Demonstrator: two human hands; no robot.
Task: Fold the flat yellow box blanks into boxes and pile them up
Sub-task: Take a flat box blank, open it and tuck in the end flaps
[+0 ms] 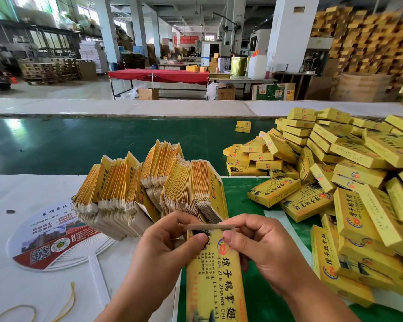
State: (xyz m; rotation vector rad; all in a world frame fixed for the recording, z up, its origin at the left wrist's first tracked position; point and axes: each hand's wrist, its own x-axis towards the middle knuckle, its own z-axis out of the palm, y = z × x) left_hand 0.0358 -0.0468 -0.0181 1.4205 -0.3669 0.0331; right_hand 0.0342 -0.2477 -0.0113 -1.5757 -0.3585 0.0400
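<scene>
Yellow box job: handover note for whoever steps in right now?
Left hand and right hand both pinch the far end of one yellow box blank, folding its end flap.
Stack of flat blanks stands on edge just beyond the hands.
Done: big pile of folded boxes on the right; one stray box on the green belt.
Left: finish this box, pile it, then work through the stack.

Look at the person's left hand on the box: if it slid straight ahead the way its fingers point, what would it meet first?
Probably the stack of flat blanks standing just beyond the left hand, though depth is hard to judge from this view.
</scene>
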